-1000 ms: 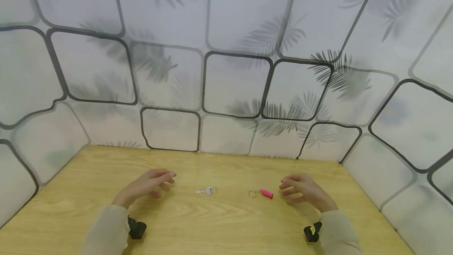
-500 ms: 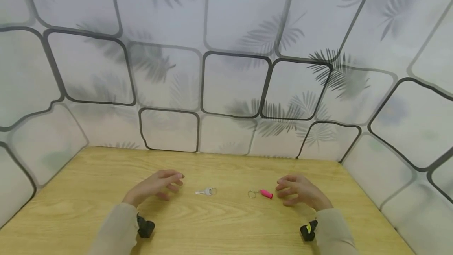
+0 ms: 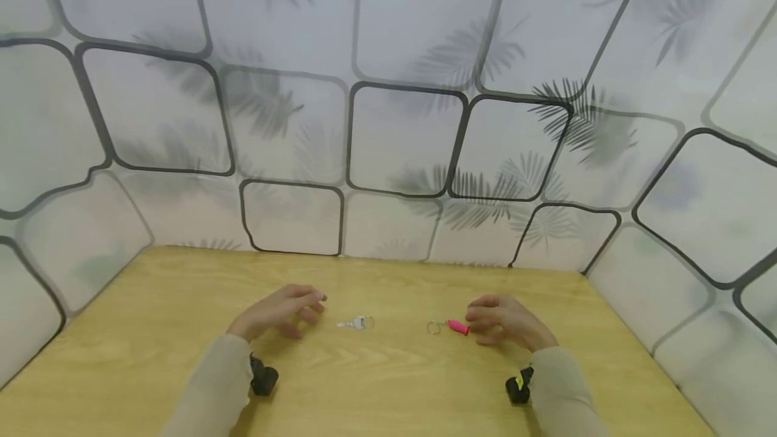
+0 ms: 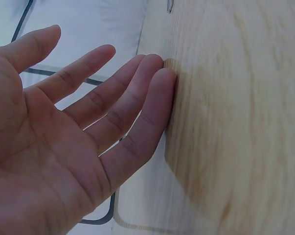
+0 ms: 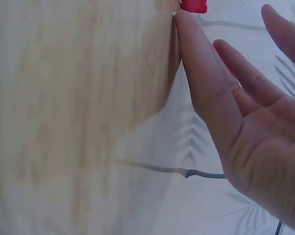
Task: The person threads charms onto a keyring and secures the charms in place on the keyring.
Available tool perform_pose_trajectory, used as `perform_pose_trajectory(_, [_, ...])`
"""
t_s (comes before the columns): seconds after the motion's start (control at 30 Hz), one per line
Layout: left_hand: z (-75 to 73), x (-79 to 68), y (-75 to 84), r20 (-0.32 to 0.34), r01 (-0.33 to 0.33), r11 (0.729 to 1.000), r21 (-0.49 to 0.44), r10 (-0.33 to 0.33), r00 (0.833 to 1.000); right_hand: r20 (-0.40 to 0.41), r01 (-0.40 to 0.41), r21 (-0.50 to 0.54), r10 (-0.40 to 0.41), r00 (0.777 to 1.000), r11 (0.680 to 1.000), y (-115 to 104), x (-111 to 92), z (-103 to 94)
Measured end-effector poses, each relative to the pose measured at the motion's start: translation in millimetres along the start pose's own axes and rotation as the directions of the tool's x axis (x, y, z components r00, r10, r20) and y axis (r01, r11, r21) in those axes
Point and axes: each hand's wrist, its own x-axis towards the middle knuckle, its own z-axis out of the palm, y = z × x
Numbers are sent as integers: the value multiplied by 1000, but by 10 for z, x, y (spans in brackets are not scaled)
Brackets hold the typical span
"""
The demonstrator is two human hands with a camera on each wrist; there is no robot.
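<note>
White walls [image 3: 400, 133] round a wood table [image 3: 376, 383], with a key [image 3: 358, 323] and a pink fob [image 3: 458, 327] on top

Patterned all over with rounded outlines [image 3: 400, 88] and grey fern leaves [image 3: 270, 110]. Left of centre on the wood, the key, lying flat, tip towards the left hand [image 3: 280, 310], key ring [image 3: 373, 322] at the opposite end. Farther right, the pink fob, with the fob ring [image 3: 434, 333] on the side towards the key.

At left, fingers apart and softly bent, near the key's tip but clear of it. Seen from the left wrist, palm facing the camera, little finger close to the wood; cannot tell whether touching.

At right, fingers of the right hand [image 3: 506, 321] relaxed and slightly bent, just beside the pink fob; cannot tell whether touching. On both arms, beige sleeves [image 3: 215, 376]; at the wrists, black cameras [image 3: 264, 377].
</note>
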Motion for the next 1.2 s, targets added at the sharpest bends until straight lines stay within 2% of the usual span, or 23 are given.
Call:
perform_pose_trajectory(0.33, [-3,97,-32,22,0,1000,-6,0,1000,4,-25,-20,25,1000,999,-33,63,35])
perform_pose_trajectory(0.53, [4,194,-80,57,-15,998,-54,18,998,14,-44,-10,45,999,999,-49,68,7])
perform_pose_trajectory(0.7, [7,254,-71,42,25,995,-100,-20,999,27,-54,20,53,998,998,-61,97,-9])
perform_pose_trajectory(0.83, [20,302,-34,40,43,994,-102,-39,998,22,-64,19,64,998,998,-76,131,-20])
perform_pose_trajectory(1.07, [103,346,-11,40,29,996,-80,-26,999,23,-69,-31,70,997,997,-77,170,21])
perform_pose_trajectory(1.2, [175,368,6,13,26,998,-55,-25,1000,24,-82,-25,82,996,996,-70,201,60])
